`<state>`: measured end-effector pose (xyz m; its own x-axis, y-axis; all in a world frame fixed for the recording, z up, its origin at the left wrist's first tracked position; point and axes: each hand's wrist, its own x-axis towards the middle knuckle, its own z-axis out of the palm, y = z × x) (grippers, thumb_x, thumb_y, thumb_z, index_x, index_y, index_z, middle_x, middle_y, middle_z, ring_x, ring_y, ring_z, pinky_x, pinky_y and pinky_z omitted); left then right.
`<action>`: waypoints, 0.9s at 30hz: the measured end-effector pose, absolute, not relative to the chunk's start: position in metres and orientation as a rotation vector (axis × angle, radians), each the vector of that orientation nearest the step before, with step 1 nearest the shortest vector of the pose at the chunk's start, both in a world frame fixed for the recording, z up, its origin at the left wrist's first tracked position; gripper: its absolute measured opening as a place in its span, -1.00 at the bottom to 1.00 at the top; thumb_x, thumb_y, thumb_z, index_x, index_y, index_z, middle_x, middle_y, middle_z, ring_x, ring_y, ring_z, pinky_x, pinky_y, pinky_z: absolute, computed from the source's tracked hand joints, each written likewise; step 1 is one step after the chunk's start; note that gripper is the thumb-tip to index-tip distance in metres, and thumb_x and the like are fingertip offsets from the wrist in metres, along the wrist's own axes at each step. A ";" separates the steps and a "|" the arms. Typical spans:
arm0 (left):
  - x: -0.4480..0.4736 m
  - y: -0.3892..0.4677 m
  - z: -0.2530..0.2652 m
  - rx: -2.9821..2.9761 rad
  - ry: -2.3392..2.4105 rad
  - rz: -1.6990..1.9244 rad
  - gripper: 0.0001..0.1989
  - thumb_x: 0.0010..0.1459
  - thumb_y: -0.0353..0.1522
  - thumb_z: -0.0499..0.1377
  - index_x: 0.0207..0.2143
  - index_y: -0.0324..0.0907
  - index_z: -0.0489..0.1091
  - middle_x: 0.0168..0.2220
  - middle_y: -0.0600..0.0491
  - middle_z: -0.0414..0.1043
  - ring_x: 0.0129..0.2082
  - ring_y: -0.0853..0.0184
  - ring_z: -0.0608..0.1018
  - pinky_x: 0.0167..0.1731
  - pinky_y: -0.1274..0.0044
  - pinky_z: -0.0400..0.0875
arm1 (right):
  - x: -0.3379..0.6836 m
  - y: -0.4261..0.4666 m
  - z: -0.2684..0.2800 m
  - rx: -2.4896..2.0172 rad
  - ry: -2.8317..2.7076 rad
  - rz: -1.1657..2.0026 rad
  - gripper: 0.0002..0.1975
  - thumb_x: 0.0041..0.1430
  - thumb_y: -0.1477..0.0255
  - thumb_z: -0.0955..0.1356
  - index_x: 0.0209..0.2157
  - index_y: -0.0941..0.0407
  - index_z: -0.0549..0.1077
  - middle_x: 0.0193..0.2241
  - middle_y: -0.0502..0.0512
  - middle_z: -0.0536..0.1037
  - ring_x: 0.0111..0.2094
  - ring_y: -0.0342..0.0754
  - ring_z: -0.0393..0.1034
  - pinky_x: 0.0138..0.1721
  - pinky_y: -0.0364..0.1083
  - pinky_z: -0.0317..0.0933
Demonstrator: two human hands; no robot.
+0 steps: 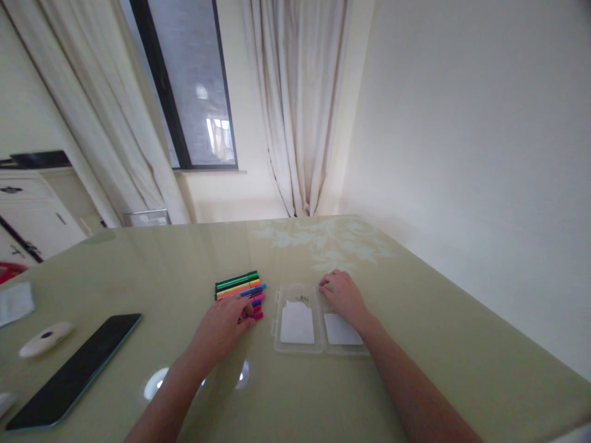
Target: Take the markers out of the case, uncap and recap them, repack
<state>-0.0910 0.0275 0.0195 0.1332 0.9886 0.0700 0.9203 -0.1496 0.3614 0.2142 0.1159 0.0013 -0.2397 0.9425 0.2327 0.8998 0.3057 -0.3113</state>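
Observation:
A row of coloured markers (pixel 237 284) lies side by side on the table, with green, yellow, orange, blue, pink and red among them. My left hand (pixel 226 320) is over the near end of this row, its thumb and fingers closed around the closest red and pink ones. To the right, a clear plastic case (pixel 320 351) lies opened flat in two halves. White paper (pixel 297 323) shows in its left half and a white sheet (pixel 340 329) in the right. Across the right half reaches my right hand (pixel 342 295), fingers bent onto the case's upper part.
On the left of the glossy table (pixel 175 258) lie a dark tablet-like slab (pixel 74 372), a white oval device (pixel 46 338) and a pale folded cloth or tissue (pixel 16 303). A wall (pixel 484 184) runs along the right side. Curtains (pixel 300 111) hang behind.

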 end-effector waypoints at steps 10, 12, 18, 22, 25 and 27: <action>-0.079 0.030 0.020 1.765 1.490 1.015 -0.72 0.25 -0.13 0.14 -0.30 -0.13 0.49 -0.30 0.00 0.60 -0.26 0.19 0.60 -0.23 0.43 0.40 | 0.219 0.116 0.007 -1.547 -2.172 0.214 -0.82 0.22 0.53 0.37 -0.18 0.14 0.62 -0.14 0.18 0.58 -0.01 0.05 0.38 0.11 -0.02 0.17; -0.070 0.031 0.022 1.548 1.359 1.132 -0.63 0.22 -0.06 0.17 -0.18 -0.17 0.48 -0.30 -0.02 0.61 -0.29 0.22 0.60 -0.30 0.46 0.41 | 0.211 0.110 0.013 -1.465 -2.082 0.266 -0.84 0.25 0.49 0.36 -0.19 0.14 0.60 -0.16 0.19 0.60 -0.05 0.05 0.41 0.09 0.01 0.20; -0.046 0.024 0.025 1.254 1.186 1.270 -0.55 0.11 -0.03 0.31 -0.11 -0.16 0.45 -0.25 -0.01 0.61 -0.33 0.29 0.61 -0.36 0.51 0.43 | 0.163 0.080 0.026 -0.934 -1.752 1.133 -0.70 0.35 0.21 0.32 -0.12 0.10 0.56 -0.31 0.09 0.63 -0.35 -0.05 0.49 -0.28 -0.07 0.34; -0.038 0.020 0.023 1.169 1.135 1.330 -0.61 0.08 -0.05 0.38 -0.29 -0.15 0.43 -0.40 0.11 0.53 -0.40 0.36 0.56 -0.36 0.54 0.43 | 0.145 0.065 0.024 -0.796 -1.626 1.441 -0.62 0.16 0.16 0.48 -0.09 0.11 0.54 -0.37 0.06 0.64 -0.39 -0.05 0.51 -0.32 -0.07 0.35; -0.035 0.020 0.023 1.128 1.108 1.372 -0.60 0.03 -0.05 0.41 -0.32 -0.17 0.46 -0.44 0.13 0.50 -0.45 0.41 0.50 -0.38 0.56 0.42 | 0.143 0.062 0.023 -0.770 -1.590 1.521 -0.57 0.07 0.18 0.54 -0.08 0.10 0.55 -0.40 0.04 0.65 -0.38 -0.03 0.53 -0.31 -0.05 0.37; -0.035 0.020 0.022 1.119 1.103 1.381 -0.60 0.02 -0.06 0.43 -0.30 -0.18 0.50 -0.43 0.12 0.52 -0.44 0.41 0.50 -0.37 0.56 0.43 | 0.144 0.061 0.024 -0.756 -1.561 1.549 -0.54 0.03 0.20 0.57 -0.07 0.09 0.55 -0.36 0.05 0.66 -0.33 0.00 0.56 -0.25 -0.02 0.39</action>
<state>-0.0348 0.0202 0.0225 -0.0695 0.9950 0.0719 -0.1502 -0.0817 0.9853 0.1445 0.0613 0.0238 -0.5068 0.8530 0.1245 -0.1179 0.0744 -0.9902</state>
